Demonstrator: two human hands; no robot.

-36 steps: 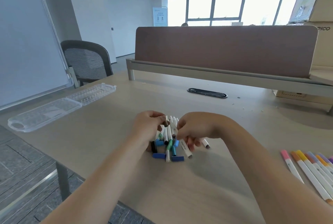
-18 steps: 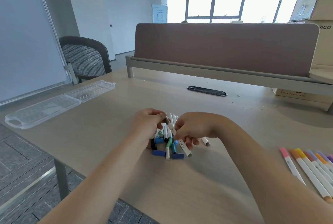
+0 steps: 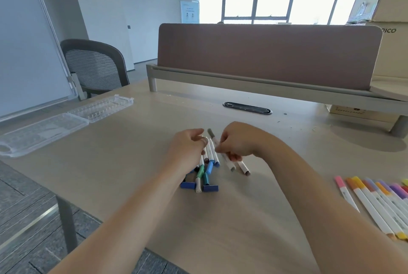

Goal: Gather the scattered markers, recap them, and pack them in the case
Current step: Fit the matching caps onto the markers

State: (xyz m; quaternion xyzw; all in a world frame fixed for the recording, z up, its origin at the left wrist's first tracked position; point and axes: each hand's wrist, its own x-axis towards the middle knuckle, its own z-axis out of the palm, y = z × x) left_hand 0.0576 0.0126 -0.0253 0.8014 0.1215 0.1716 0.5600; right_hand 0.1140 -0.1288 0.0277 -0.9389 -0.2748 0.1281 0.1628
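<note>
The grey-ended marker leaned over the marker pile mid-table, toward the near edge. The right grip pinched its smooth white barrel; the left grip curled beside it, on what I could not tell. Capping it well probably meant steadying the barrel and pressing the cap on straight; round plastic rolls. The clear case lay open at the table's left edge.

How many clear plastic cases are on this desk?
1. The clear case lies open at the far left of the desk, away from the marker pile. No other seems hidden.
</note>
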